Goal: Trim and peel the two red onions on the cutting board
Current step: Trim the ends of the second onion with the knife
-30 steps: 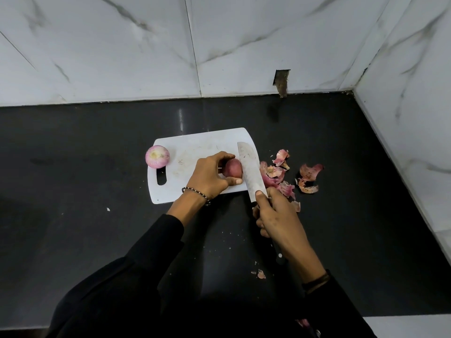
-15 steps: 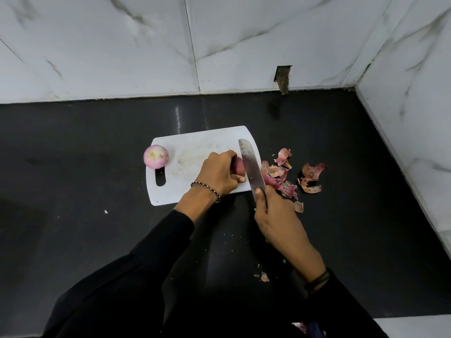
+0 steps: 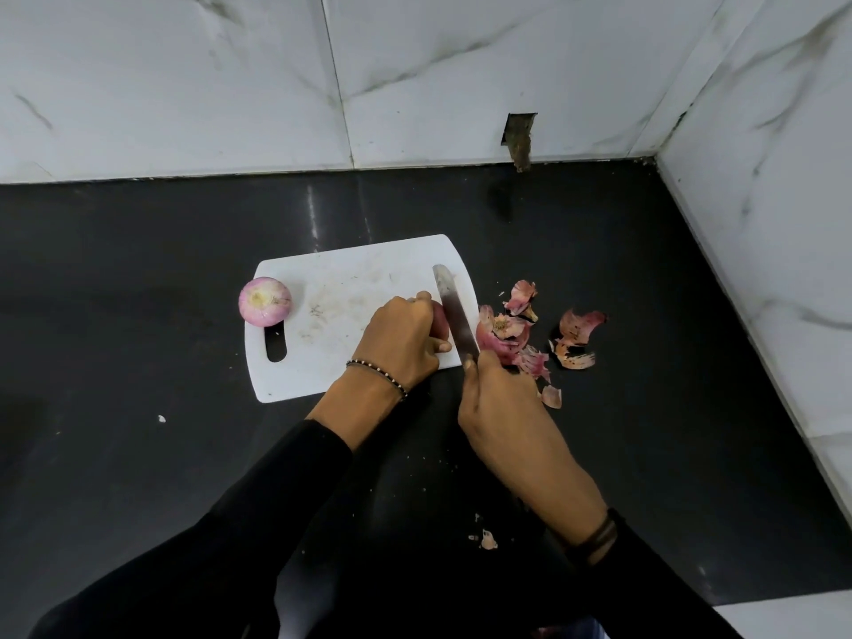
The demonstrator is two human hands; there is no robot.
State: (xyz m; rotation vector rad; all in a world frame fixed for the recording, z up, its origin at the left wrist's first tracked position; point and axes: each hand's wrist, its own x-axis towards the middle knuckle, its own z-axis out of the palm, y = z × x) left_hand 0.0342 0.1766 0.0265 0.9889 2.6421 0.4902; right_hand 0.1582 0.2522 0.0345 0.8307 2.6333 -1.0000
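An onion (image 3: 440, 326) is gripped on the board (image 3: 350, 288) by the left hand (image 3: 401, 341) while a knife (image 3: 454, 311), clasped in the right hand (image 3: 502, 408), is best kept clear of curled fingertips (image 3: 443, 347); the peeled onion (image 3: 264, 301) sits apart.

The left hand (image 3: 400, 344) closed more over the red onion (image 3: 440, 326) near the middle of the frame, so less of the onion showed than a second before. The knife (image 3: 454, 313) turned from lying flatter to standing on its edge, tight against the onion's right side. The right hand (image 3: 500, 408) slid up the frame toward the cutting board (image 3: 336, 288).
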